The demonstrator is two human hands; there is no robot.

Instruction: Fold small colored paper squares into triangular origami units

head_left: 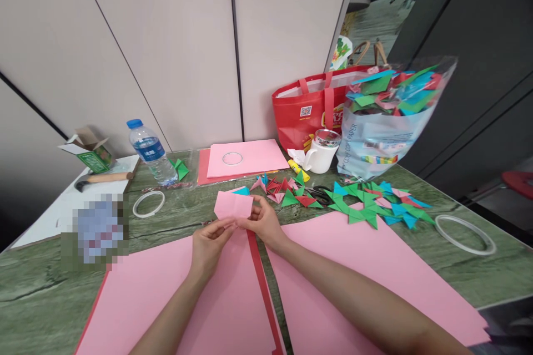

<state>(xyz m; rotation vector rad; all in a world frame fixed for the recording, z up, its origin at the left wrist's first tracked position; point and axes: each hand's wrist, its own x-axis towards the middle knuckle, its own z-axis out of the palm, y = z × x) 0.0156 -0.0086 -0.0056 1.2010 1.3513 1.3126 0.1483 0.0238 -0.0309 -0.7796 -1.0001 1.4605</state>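
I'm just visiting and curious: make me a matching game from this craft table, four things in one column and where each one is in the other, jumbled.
Things:
1. water bottle
2. white mug
3. small pink paper
4. hammer

Places:
A. pinched between the left hand and right hand
B. lying on the white board at the table's left
C. standing just in front of the red bag
D. upright between the white board and the far pink sheets

Pairs: 1-D, 2-C, 3-A, 4-B
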